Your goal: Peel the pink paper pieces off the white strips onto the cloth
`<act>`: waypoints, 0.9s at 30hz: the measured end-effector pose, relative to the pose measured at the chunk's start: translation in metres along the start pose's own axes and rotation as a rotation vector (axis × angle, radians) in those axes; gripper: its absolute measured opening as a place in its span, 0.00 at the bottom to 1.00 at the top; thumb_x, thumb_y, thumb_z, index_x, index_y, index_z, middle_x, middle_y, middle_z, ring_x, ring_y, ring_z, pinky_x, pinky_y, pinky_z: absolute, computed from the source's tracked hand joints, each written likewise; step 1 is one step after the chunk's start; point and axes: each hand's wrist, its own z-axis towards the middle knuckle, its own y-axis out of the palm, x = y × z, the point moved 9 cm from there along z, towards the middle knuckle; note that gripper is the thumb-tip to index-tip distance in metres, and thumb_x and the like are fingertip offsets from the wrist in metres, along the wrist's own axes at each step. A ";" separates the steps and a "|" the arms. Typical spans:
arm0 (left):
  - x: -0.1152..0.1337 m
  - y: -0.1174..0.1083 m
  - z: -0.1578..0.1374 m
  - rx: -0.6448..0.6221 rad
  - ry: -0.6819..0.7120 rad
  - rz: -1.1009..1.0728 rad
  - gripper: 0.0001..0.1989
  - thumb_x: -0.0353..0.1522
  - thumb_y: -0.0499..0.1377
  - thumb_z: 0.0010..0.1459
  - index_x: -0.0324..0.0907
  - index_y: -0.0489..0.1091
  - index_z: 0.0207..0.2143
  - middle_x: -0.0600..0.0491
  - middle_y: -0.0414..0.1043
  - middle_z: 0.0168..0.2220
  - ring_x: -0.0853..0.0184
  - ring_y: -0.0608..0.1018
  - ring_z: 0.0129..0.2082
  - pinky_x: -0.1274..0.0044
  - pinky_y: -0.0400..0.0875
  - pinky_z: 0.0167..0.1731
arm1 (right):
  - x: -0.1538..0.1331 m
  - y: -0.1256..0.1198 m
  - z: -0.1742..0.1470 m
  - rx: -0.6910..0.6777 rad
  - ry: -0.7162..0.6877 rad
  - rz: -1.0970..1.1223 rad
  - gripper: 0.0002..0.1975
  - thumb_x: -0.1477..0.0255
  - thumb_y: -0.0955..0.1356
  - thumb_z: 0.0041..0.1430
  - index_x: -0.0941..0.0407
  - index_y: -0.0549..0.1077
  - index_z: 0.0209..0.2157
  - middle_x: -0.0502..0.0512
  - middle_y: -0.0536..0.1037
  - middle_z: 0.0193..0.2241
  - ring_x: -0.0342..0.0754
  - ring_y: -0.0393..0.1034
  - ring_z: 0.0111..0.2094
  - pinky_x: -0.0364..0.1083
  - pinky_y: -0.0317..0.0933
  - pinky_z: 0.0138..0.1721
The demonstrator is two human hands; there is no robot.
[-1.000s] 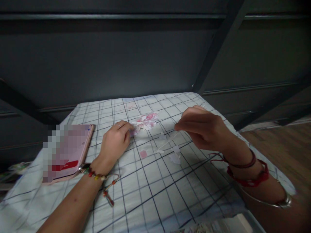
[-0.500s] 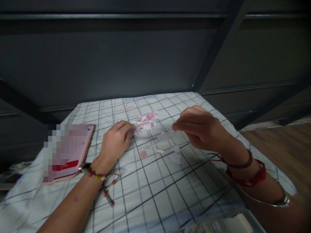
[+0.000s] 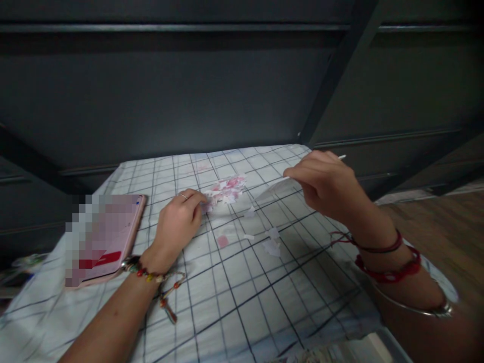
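Note:
My left hand (image 3: 180, 218) rests on the table with its fingers curled closed. Its thumb and fingertips are at the left edge of a cluster of pink and white paper pieces (image 3: 229, 189). Raised at the right, my right hand (image 3: 327, 184) pinches a thin see-through sheet (image 3: 278, 189), which slants down toward the cluster. A thin white tip (image 3: 342, 157) sticks out behind that hand; I cannot tell what it belongs to. Loose on the cloth below lie a pink scrap (image 3: 223, 242), a small white strip (image 3: 249, 237) and pale scraps (image 3: 272, 247).
A pink-cased phone (image 3: 109, 237) lies at the left, partly pixelated. The checked tablecloth (image 3: 212, 312) covers the table, which stands against a dark panelled wall (image 3: 170, 91). At the bottom right is a box edge (image 3: 395, 348) with papers in it. Wooden floor (image 3: 434, 217) shows at the right.
My right hand has moved up and to the right, lifting the see-through sheet away from the loose scraps. My left hand has stayed in place.

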 end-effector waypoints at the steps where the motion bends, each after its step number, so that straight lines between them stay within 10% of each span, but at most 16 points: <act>1: 0.000 0.000 0.000 0.005 0.001 0.000 0.15 0.26 0.45 0.55 0.40 0.71 0.35 0.48 0.74 0.38 0.60 0.76 0.40 0.68 0.71 0.43 | 0.000 0.002 0.000 -0.020 0.002 0.033 0.15 0.86 0.59 0.47 0.54 0.72 0.29 0.50 0.73 0.23 0.47 0.65 0.30 0.46 0.54 0.32; 27: 0.000 -0.002 -0.001 0.019 0.001 0.012 0.15 0.25 0.46 0.55 0.41 0.71 0.35 0.50 0.74 0.38 0.62 0.76 0.39 0.71 0.72 0.41 | -0.018 -0.007 0.001 -0.045 -0.115 0.465 0.14 0.85 0.60 0.51 0.54 0.72 0.29 0.50 0.72 0.23 0.44 0.66 0.28 0.45 0.61 0.31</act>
